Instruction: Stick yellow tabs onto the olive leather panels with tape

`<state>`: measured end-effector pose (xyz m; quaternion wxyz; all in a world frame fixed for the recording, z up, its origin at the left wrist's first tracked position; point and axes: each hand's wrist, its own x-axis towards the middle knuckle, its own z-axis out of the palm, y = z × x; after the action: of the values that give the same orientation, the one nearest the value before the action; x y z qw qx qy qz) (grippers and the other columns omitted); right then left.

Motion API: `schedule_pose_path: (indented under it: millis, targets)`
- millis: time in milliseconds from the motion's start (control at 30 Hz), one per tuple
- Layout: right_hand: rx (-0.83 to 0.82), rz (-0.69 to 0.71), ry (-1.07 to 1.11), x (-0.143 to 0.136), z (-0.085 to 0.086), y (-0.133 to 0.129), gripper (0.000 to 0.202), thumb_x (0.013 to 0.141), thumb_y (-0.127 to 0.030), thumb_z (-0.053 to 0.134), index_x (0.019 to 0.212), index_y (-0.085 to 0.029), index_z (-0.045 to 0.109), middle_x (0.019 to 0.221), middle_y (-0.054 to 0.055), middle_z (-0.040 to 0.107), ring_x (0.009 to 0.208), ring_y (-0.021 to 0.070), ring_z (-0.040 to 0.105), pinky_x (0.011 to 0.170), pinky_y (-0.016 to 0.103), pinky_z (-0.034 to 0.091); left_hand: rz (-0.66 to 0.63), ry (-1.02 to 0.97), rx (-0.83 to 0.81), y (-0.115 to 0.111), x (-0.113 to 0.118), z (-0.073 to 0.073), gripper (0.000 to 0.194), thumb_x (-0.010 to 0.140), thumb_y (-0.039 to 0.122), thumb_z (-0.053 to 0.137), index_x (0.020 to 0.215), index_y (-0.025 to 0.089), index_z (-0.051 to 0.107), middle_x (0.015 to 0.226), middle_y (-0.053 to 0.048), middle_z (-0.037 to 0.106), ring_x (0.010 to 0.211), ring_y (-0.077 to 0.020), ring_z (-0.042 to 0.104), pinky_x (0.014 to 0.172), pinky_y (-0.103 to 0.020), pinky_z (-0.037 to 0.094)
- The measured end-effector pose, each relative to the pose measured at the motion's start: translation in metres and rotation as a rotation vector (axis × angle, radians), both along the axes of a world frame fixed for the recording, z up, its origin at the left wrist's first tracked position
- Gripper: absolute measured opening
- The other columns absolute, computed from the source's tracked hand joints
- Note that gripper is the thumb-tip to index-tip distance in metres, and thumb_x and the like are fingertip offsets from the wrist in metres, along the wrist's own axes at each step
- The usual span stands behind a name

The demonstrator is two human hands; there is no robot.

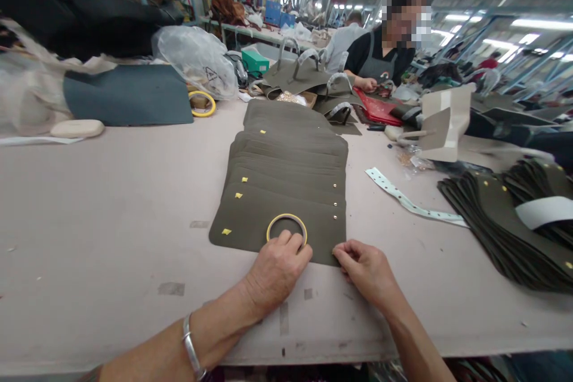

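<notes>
Head view. I look down at a pale desk carrying a shingled stack of olive-green leather panels, each overlapping the next and receding toward 12 o'clock. The nearest panel lies flat with its long axis running from 9 to 3 o'clock, squarely across my line of sight; its near edge sits directly at 12 o'clock from both hands.

My left hand rests palm-down on that near edge, fingers loosely curled, the fingertips touching the near rim of a yellow ring that lies flat on the panel. The ring lies at 12 o'clock from the left hand, so the left hand is the nearer one to it. My right hand sits at 3 o'clock from the left, just apart from it, its fingertips drawn together at the panel's near right corner; whether they pinch the leather or only press on it I cannot tell.

Small yellow tags mark the left ends of the panels, and metal studs the right ends. At 3 o'clock, well apart, lies a second heap of dark panels, with a perforated white strip between it and the stack. At 1 o'clock, across the desk, another person works, one hand on red material.
</notes>
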<state>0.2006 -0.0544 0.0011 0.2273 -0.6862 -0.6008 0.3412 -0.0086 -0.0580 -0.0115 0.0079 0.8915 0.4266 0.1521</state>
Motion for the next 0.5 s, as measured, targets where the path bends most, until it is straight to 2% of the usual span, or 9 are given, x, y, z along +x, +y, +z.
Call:
schedule_pose_path:
  millis: [67, 133, 200, 267, 333, 400, 500]
  targets:
    - [0.036, 0.043, -0.080, -0.001, 0.001, 0.002, 0.022, 0.081, -0.036, 0.056, 0.071, -0.019, 0.067, 0.050, -0.002, 0.060, 0.044, 0.0142, 0.055, 0.046, 0.024, 0.042, 0.003, -0.005, -0.009, 0.001, 0.000, -0.001, 0.010, 0.093, 0.016, 0.046, 0.088, 0.019, 0.055, 0.087, -0.004, 0.053, 0.080, -0.0220, 0.046, 0.063, -0.032, 0.044]
    - [0.048, 0.071, -0.129, 0.000, 0.001, 0.003, 0.019, 0.082, -0.036, 0.056, 0.085, -0.020, 0.066, 0.048, -0.004, 0.059, 0.044, 0.0151, 0.055, 0.046, 0.025, 0.041, 0.008, -0.007, -0.019, 0.001, 0.000, -0.002, 0.008, 0.092, 0.015, 0.048, 0.088, 0.019, 0.055, 0.087, -0.004, 0.053, 0.080, -0.0223, 0.046, 0.063, -0.032, 0.045]
    - [0.069, 0.087, -0.162, 0.005, 0.001, 0.002, 0.025, 0.083, -0.036, 0.058, 0.102, -0.019, 0.061, 0.045, -0.007, 0.055, 0.043, 0.0155, 0.054, 0.047, 0.025, 0.040, 0.011, -0.012, -0.024, 0.001, -0.001, -0.002, 0.008, 0.091, 0.015, 0.049, 0.088, 0.019, 0.055, 0.087, -0.004, 0.053, 0.080, -0.0225, 0.046, 0.064, -0.032, 0.045]
    - [0.123, 0.100, -0.160, 0.012, 0.000, -0.001, 0.026, 0.085, -0.037, 0.059, 0.104, -0.019, 0.058, 0.046, -0.007, 0.055, 0.042, 0.0150, 0.053, 0.048, 0.026, 0.041, 0.013, -0.021, -0.028, 0.001, -0.001, -0.002, 0.008, 0.091, 0.014, 0.049, 0.088, 0.019, 0.055, 0.087, -0.004, 0.053, 0.081, -0.0223, 0.047, 0.064, -0.032, 0.045]
    - [0.233, 0.150, -0.147, 0.019, -0.001, -0.006, 0.017, 0.089, -0.036, 0.055, 0.093, -0.020, 0.059, 0.058, -0.002, 0.061, 0.050, 0.0151, 0.057, 0.053, 0.026, 0.045, 0.013, -0.028, -0.038, 0.001, -0.001, -0.001, 0.008, 0.090, 0.014, 0.049, 0.088, 0.019, 0.055, 0.088, -0.005, 0.054, 0.082, -0.0222, 0.047, 0.064, -0.032, 0.045]
    - [0.371, 0.261, -0.162, 0.025, -0.001, -0.010, 0.016, 0.093, -0.030, 0.049, 0.088, -0.020, 0.061, 0.077, 0.004, 0.067, 0.068, 0.0168, 0.064, 0.064, 0.028, 0.050, 0.014, -0.028, -0.053, 0.001, -0.001, -0.001, 0.007, 0.091, 0.015, 0.050, 0.089, 0.019, 0.055, 0.089, -0.005, 0.054, 0.082, -0.0224, 0.047, 0.064, -0.031, 0.046]
    - [0.520, 0.465, -0.270, 0.027, -0.001, -0.013, 0.019, 0.096, -0.022, 0.044, 0.097, -0.020, 0.064, 0.093, 0.007, 0.067, 0.087, 0.0186, 0.064, 0.078, 0.030, 0.051, 0.023, -0.023, -0.064, 0.002, -0.001, -0.001, 0.006, 0.091, 0.016, 0.050, 0.091, 0.019, 0.055, 0.090, -0.005, 0.054, 0.083, -0.0227, 0.047, 0.064, -0.032, 0.046]
